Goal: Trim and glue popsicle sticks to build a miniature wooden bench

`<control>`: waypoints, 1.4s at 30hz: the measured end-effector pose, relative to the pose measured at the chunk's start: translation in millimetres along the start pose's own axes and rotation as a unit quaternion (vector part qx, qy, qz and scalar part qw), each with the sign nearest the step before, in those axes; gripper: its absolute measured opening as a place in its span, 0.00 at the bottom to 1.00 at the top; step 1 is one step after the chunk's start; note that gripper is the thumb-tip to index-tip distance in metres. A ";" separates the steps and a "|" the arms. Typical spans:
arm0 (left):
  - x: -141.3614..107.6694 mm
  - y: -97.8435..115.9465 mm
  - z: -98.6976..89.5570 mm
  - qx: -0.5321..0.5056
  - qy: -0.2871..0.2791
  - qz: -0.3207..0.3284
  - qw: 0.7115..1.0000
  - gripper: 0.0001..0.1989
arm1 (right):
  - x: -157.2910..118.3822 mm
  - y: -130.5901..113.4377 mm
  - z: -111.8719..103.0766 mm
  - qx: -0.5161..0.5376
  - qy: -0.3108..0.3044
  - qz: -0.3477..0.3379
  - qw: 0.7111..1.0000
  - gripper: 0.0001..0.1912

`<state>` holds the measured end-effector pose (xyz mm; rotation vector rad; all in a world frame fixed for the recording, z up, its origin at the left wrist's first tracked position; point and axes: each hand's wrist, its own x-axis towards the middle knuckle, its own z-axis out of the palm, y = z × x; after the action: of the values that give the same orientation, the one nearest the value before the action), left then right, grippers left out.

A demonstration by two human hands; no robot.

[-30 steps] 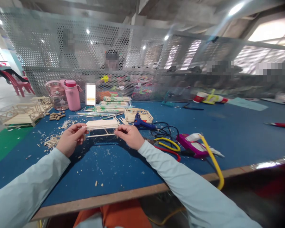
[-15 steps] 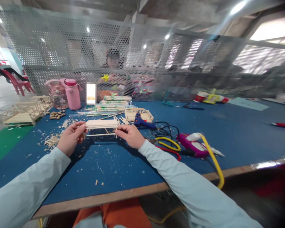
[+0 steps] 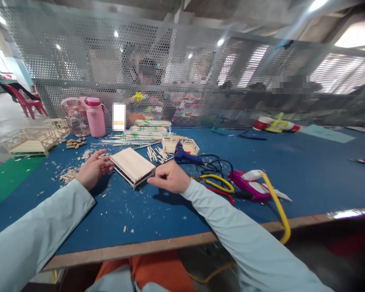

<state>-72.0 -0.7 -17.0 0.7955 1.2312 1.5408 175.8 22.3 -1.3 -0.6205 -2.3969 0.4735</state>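
A small wooden-stick model (image 3: 133, 164) with a flat slatted top on short legs is in front of me, turned cornerwise and slightly tilted. Its right corner is pinched between the thumb and curled fingers of my right hand (image 3: 171, 177). At its left corner, my left hand (image 3: 94, 168) has its fingers spread, the tips close to or touching the edge; I cannot tell which. Behind the model lie loose short sticks (image 3: 157, 154). A blue glue gun (image 3: 187, 155) leans by another stick-built frame (image 3: 185, 142) with railings.
Pliers with yellow and red handles (image 3: 217, 184) and a purple tool (image 3: 251, 186) lie right. Bagged sticks (image 3: 149, 132), a pink bottle (image 3: 95, 119), peanuts (image 3: 76, 142) and finished-looking stick models (image 3: 33, 140) stand behind and left. A perforated metal screen (image 3: 103, 69) borders the blue table (image 3: 182, 219).
The stick model has rotated from lengthwise to cornerwise, showing more of its top. My left hand's fingers have opened from their grip, while my right hand keeps hold of the right end.
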 end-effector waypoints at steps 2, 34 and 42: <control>0.9 0.7 -1.5 0.056 0.043 -0.001 0.998 0.20 | 1.1 4.8 -3.3 -0.015 0.082 0.046 0.995 0.20; -33.4 2.3 -13.2 0.591 -0.116 0.167 0.781 0.17 | 3.7 33.5 -49.4 -0.141 0.202 0.226 0.942 0.06; -21.3 7.8 -18.6 0.572 -0.012 0.183 0.800 0.14 | -48.1 5.1 -53.0 -0.319 -0.116 0.323 0.884 0.13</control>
<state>-84.4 -27.0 -12.9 1.8988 2.0831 0.8962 245.0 10.4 13.5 -1.7720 -2.5139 -0.0148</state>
